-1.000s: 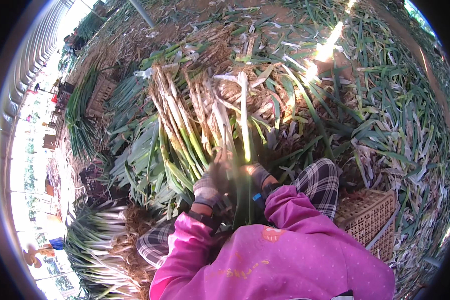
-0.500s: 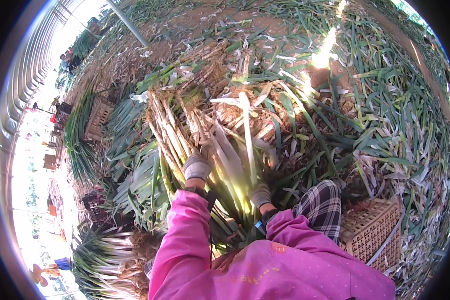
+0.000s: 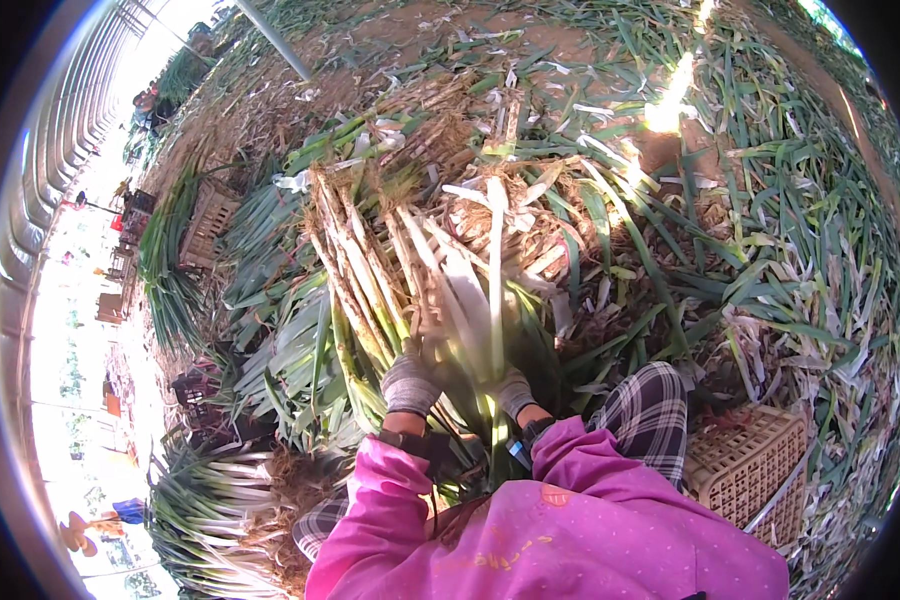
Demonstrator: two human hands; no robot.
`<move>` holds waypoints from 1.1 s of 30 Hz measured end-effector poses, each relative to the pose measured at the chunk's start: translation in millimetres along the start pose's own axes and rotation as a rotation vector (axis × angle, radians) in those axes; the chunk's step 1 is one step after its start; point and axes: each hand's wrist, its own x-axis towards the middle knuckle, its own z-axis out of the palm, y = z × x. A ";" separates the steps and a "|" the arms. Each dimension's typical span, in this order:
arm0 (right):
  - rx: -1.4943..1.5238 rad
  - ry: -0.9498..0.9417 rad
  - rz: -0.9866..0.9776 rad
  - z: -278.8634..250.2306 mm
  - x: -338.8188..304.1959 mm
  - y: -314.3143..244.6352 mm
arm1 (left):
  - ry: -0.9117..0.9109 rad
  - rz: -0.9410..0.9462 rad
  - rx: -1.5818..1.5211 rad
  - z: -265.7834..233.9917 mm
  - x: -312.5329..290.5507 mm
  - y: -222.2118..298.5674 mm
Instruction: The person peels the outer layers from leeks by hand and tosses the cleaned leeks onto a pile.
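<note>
My right hand, in a grey glove, is closed around the lower part of a leek whose white stalk stands up in front of me. To its left, my gloved left hand has its fingers curled in beside the leaves; what they grip is hidden. Between the hands, a pale, blurred leaf sheath spreads away from the stalk. Several unpeeled leeks with brown, dry skins and roots lie just beyond my left hand.
Peeled leeks are heaped at the lower left. A tan plastic crate stands by my right knee. Cut leaves litter the ground at right. Another crate stands at far left, near a metal pole.
My left hand has drawn back toward my body and slightly right. My right hand stays on the leek. The view has shifted slightly.
</note>
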 end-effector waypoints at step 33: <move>-0.214 -0.025 0.343 -41.2 -84.6 -13.3 | -0.070 0.333 0.208 6.4 6.6 43.8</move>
